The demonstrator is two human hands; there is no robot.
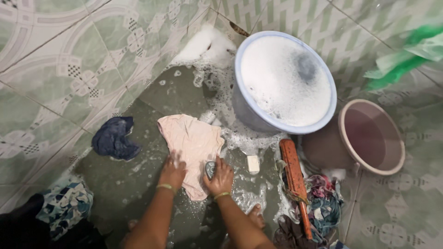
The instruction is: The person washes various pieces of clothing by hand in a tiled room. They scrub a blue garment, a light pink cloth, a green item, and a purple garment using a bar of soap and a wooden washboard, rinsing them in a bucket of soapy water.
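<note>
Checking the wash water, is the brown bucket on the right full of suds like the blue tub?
No, the brown bucket shows only a bare dark inside with no foam, while the blue tub beside it is topped with white suds.

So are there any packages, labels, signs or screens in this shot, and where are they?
No labels, signs or screens show.
Green plastic bag: top right on the tiled floor, crumpled, translucent green; the only thing like packaging.
Soap bar: bare, unwrapped, small white block on the wet floor, right of the right hand.
</note>
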